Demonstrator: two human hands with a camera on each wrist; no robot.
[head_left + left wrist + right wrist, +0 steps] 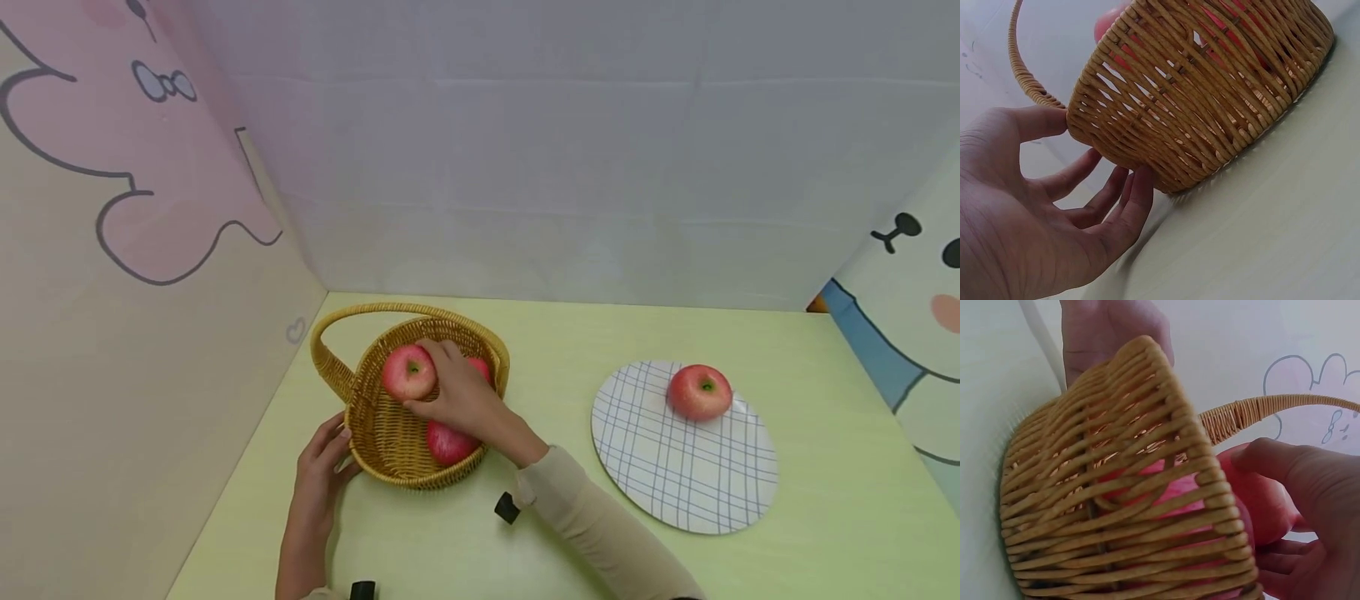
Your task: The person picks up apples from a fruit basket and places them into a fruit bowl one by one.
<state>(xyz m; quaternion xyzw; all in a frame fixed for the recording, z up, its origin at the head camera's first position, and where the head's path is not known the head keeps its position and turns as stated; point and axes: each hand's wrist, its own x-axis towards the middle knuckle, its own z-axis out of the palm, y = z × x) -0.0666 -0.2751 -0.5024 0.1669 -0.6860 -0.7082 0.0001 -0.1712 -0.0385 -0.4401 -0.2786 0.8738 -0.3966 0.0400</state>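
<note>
My right hand (465, 392) grips a red apple (408, 372) from its right side, thumb and fingers around it. In the head view this apple overlaps the inside of a woven wicker basket (397, 475); the right wrist view shows the held apple (1257, 497) at rim height. Two more apples lie in the basket: one (450, 443) at the near right, another (480, 368) partly hidden behind my right hand. At the basket's left side, my left hand (322, 458) holds its outer wall. The left wrist view shows the thumb at the rim and fingertips lower on the weave.
An oval white plate or mat with blue grid lines (675, 475) lies to the right, bearing one red apple (700, 392). The basket's tall handle (405, 307) arches over its far side. Pale walls enclose the light green table (555, 333) at the back and sides.
</note>
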